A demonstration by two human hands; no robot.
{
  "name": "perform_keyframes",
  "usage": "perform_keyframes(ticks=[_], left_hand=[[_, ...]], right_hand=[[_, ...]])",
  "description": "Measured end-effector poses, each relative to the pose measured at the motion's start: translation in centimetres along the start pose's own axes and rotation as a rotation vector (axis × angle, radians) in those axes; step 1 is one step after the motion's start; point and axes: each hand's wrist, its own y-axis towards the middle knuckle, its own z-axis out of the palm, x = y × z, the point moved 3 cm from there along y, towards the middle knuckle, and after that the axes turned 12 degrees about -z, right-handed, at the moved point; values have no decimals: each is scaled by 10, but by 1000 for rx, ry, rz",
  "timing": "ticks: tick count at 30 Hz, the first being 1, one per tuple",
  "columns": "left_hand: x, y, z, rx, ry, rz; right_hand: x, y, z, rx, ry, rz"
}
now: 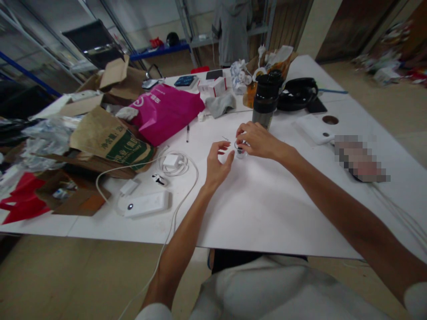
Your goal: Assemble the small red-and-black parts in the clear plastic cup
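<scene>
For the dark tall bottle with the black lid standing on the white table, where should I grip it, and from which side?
Probably grip the dark tall bottle with the black lid around its straight lower body, below the wider lid. It stands upright, so wrap it from the side. Come from the near right: the right hand is already just in front of it, while a grey cloth and other clutter lie on its left.

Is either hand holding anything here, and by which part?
The right hand pinches a small clear round object by its top, resting on the white table. The left hand is open beside it, holding nothing.
</scene>
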Motion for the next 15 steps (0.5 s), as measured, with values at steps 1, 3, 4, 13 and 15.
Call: perform_keyframes(ticks=[1,3,4,13,15], left_hand=[[6,3,5,42,-3,-17],[18,11,17,139,-22,-56],[24,14,23,174,-28,-79],[33,17,36,250,13,-80],[30,13,33,265,21,-83]], right_hand=[[-2,0,0,5,12,0],[-5,-1,0,18,39,-3],[-6,-2,0,23,49,-2],[-2,-2,-8,53,16,-3],[0,-2,-11,57,4,-1]])
